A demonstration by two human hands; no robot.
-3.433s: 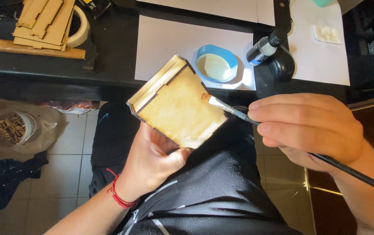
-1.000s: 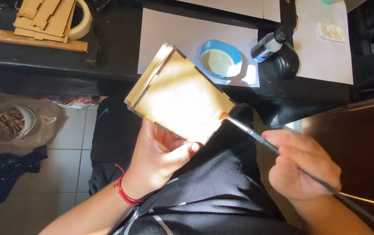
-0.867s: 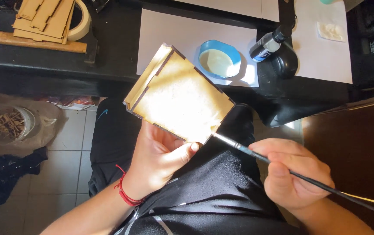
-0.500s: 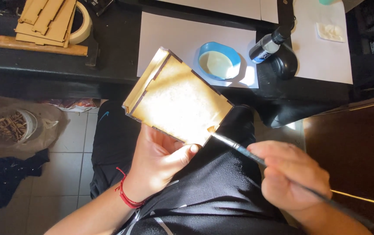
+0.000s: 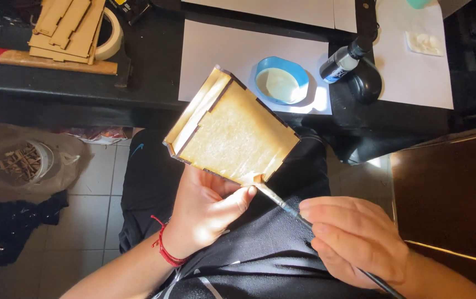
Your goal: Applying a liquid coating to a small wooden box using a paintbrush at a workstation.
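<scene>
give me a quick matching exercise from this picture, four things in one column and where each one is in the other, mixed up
Things:
1. light plywood box
2. thin dark-handled paintbrush
3. round blue dish of pale liquid
4. cream roll of tape

Places:
A. on white paper on the table
B. in the right hand
C. under flat wooden pieces, far left of the table
D. in the left hand

Pairs: 1-D, 2-B, 3-A, 4-C

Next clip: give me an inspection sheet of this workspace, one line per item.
Surface: black table with white paper sheets.
Job's things: wooden box in left hand; brush in right hand, tip at the box's lower edge; blue dish of pale liquid; dark bottle.
Clutter: wood pieces, tape roll, hammer.
Grippers: both hands closed on their things.
Cables: nothing seen.
Surroundings: tiled floor, bagged tub of scraps, black cloth.
</scene>
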